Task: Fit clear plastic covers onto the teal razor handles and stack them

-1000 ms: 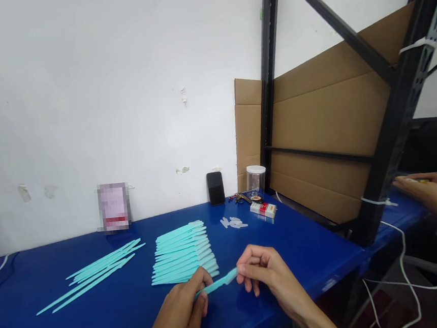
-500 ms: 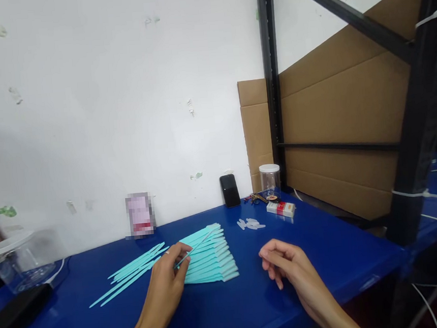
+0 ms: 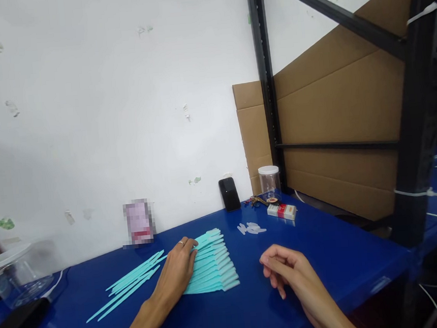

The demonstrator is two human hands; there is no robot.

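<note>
Many teal sticks (image 3: 208,268) lie side by side in a fanned row on the blue table, their whitish ends toward the right. My left hand (image 3: 179,264) rests over the upper left of this row, thumb and fingers closed on a teal stick, mostly covered by the hand. Left of it lies a looser group of teal sticks (image 3: 132,278). Several small translucent white pieces (image 3: 251,228) sit right of the row. Nearer to me, my right hand (image 3: 287,270) hovers with curled fingers, thumb and index tip together; anything between them is hidden.
At the back of the blue table (image 3: 325,246) stand a black phone (image 3: 229,194) and a clear jar (image 3: 269,182), with a red-and-white box (image 3: 281,211) in front. A lidded tub (image 3: 25,275) and black case (image 3: 18,324) are left. A black frame (image 3: 413,167) rises right.
My left hand has moved up and right, lowering the thin stick it held slantwise onto the row. My right hand keeps nearly the same pose. The view has shifted slightly.
</note>
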